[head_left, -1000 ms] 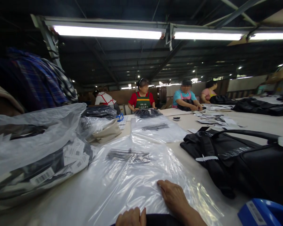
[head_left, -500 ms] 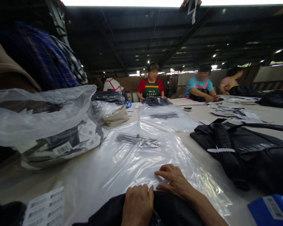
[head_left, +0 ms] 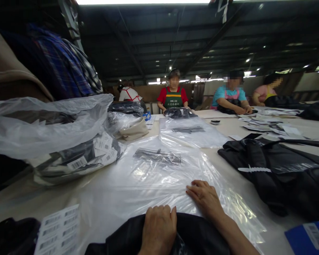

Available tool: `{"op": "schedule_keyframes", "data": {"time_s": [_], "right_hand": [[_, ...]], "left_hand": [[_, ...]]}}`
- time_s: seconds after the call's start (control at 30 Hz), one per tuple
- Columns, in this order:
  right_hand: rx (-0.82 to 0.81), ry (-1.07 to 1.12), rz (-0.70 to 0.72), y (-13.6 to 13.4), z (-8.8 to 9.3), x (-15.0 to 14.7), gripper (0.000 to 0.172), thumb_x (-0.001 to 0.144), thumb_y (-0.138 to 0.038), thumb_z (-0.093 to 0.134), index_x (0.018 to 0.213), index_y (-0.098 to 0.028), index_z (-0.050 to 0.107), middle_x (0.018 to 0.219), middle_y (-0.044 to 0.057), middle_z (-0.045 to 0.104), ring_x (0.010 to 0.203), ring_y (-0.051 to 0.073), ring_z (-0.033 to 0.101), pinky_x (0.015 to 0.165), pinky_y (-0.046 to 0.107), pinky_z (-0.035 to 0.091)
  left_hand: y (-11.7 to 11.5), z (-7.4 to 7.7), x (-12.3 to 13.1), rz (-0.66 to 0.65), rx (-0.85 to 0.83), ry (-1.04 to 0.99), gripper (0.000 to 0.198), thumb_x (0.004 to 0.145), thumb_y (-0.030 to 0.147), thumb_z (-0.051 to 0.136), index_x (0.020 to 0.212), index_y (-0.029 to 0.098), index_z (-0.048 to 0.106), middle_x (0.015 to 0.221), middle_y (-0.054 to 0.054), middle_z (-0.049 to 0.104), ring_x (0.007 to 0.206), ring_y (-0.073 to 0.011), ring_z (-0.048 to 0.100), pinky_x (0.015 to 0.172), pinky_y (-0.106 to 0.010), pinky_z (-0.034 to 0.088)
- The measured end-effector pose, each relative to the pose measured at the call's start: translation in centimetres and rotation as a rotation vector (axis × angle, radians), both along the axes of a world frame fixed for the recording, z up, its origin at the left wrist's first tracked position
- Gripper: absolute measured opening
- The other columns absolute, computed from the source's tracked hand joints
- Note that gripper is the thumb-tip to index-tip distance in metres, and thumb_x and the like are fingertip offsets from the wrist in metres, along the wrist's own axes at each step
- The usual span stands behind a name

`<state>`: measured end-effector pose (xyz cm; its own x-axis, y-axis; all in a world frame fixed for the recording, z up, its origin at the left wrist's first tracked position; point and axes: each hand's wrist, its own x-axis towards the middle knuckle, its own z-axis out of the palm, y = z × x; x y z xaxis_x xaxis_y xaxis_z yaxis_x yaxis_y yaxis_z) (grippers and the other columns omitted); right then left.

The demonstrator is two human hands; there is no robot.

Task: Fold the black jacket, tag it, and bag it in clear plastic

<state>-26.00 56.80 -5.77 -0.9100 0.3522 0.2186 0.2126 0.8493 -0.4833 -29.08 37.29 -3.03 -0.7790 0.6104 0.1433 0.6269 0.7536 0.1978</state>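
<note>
A black bag (head_left: 199, 233) lies at the bottom edge, its lower part out of view. My left hand (head_left: 159, 226) is closed over its top edge, fingers bent round it. Just beyond the bag, my right hand (head_left: 206, 198) rests on a stack of clear plastic bags (head_left: 138, 187), its fingers a little bent and holding nothing. Dark print shows on the upper part of the plastic.
A sheet of barcode labels (head_left: 59, 232) lies at lower left, below a plastic bag full of tags (head_left: 77, 163). To the right are a black backpack (head_left: 289, 170) and a blue item (head_left: 308, 239). Several people work across the table.
My right hand has slid slightly right over the plastic, away from my left hand. My left hand still grips the black bag. The whole view has shifted a little.
</note>
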Motion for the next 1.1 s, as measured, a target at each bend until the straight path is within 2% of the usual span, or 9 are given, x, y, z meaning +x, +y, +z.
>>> {"op": "schedule_keyframes", "data": {"time_s": [0.1,0.27,0.5,0.67,0.77,0.87,0.93,1.0,1.1], "right_hand": [[-0.106,0.081,-0.053,0.8,-0.6,0.0,0.025,0.085,-0.039,0.049,0.08,-0.026,0.07,0.099,0.003,0.065,0.098,0.021,0.056,0.089,0.037,0.038],[-0.256,0.192,-0.169,1.2,-1.0,0.0,0.034,0.083,-0.052,0.043,0.078,-0.023,0.062,0.085,0.004,0.066,0.083,0.019,0.06,0.078,0.032,0.045],[-0.266,0.232,-0.242,1.2,-0.5,-0.3,0.055,0.08,-0.069,0.03,0.063,-0.023,0.055,0.072,0.005,0.062,0.07,0.021,0.058,0.07,0.035,0.044],[-0.21,0.287,-0.313,1.4,-0.4,-0.1,0.054,0.083,-0.065,0.026,0.067,-0.022,0.054,0.075,0.009,0.061,0.075,0.025,0.056,0.074,0.042,0.042],[-0.161,0.338,-0.182,0.7,0.3,0.2,0.044,0.082,-0.061,0.04,0.082,-0.022,0.061,0.095,0.008,0.062,0.096,0.025,0.054,0.088,0.04,0.038],[-0.111,0.174,0.152,-0.4,0.9,0.2,0.026,0.076,-0.049,0.061,0.09,-0.027,0.064,0.102,0.003,0.062,0.102,0.021,0.052,0.09,0.035,0.036],[-0.093,-0.001,0.271,-0.9,0.8,0.0,0.017,0.074,-0.04,0.066,0.084,-0.027,0.066,0.097,0.001,0.063,0.097,0.02,0.053,0.087,0.034,0.036],[-0.123,-0.071,0.258,-1.0,0.4,-0.3,0.009,0.074,-0.035,0.065,0.074,-0.026,0.066,0.088,0.0,0.063,0.09,0.019,0.054,0.083,0.034,0.036],[-0.226,0.017,0.165,-0.6,-0.1,-0.6,0.018,0.074,-0.037,0.059,0.062,-0.024,0.062,0.074,0.0,0.062,0.08,0.019,0.054,0.078,0.034,0.037]], "left_hand": [[0.1,0.0,0.0,0.014,0.009,0.018,0.031,0.094,0.019,0.041,0.072,0.017,0.062,0.073,-0.004,0.064,0.076,-0.0225,0.061,0.072,-0.036,0.034],[0.1,0.1,0.0,0.014,0.002,-0.01,0.031,0.094,0.02,0.04,0.074,0.017,0.063,0.073,-0.004,0.064,0.076,-0.0225,0.06,0.072,-0.036,0.034],[0.1,0.3,-0.1,0.018,-0.034,-0.075,0.033,0.096,0.022,0.036,0.076,0.017,0.062,0.077,-0.005,0.064,0.081,-0.0233,0.06,0.077,-0.037,0.038],[0.1,0.1,-0.3,0.025,-0.041,-0.076,0.027,0.095,0.024,0.035,0.105,0.016,0.059,0.081,-0.006,0.066,0.081,-0.0228,0.061,0.078,-0.036,0.04],[0.1,-0.1,-0.3,0.023,-0.052,-0.072,0.038,0.095,0.026,0.034,0.129,0.01,0.046,0.091,-0.01,0.067,0.086,-0.0237,0.061,0.083,-0.038,0.04],[0.1,0.0,-0.3,0.03,-0.064,-0.085,0.038,0.095,0.024,0.032,0.127,0.011,0.048,0.091,-0.011,0.066,0.086,-0.0247,0.06,0.083,-0.04,0.041],[0.1,0.1,-0.2,0.031,-0.045,-0.094,0.035,0.095,0.024,0.032,0.12,0.013,0.053,0.088,-0.01,0.066,0.085,-0.025,0.06,0.083,-0.041,0.041],[0.1,0.3,-0.1,0.032,-0.024,-0.107,0.032,0.094,0.024,0.033,0.114,0.015,0.057,0.087,-0.009,0.066,0.084,-0.025,0.06,0.082,-0.041,0.041],[0.1,0.4,-0.1,0.045,-0.019,-0.112,0.029,0.094,0.024,0.035,0.108,0.016,0.059,0.084,-0.008,0.065,0.084,-0.0254,0.06,0.082,-0.041,0.042]]}}
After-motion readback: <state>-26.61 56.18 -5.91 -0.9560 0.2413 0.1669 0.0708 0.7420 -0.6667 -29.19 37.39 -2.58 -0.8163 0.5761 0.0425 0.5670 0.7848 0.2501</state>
